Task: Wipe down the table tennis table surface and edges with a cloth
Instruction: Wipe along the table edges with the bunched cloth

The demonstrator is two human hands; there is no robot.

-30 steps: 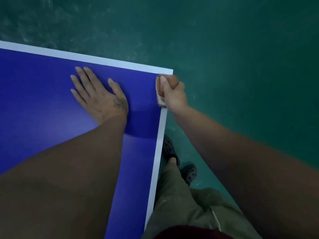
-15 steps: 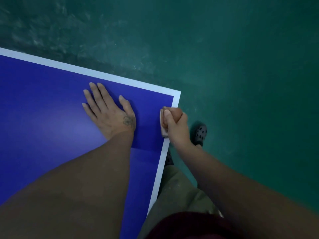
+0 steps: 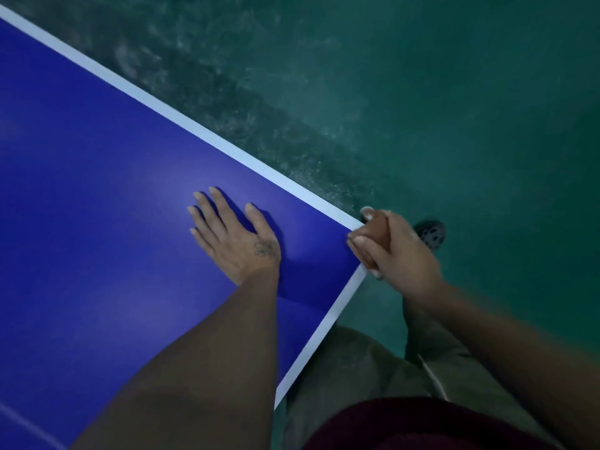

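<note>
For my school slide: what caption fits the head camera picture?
Left hand flat on the blue table, right hand wiping its corner with a cloth.

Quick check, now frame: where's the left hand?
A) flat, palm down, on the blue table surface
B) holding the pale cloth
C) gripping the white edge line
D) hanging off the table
A: the left hand lies flat with fingers spread on the blue table tennis table, while the right hand holds the pale cloth at the corner.

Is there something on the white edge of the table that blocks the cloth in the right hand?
Nothing visible does. The right hand presses the cloth at the table corner; both white edges are bare. The left hand lies flat, inside them.
</note>
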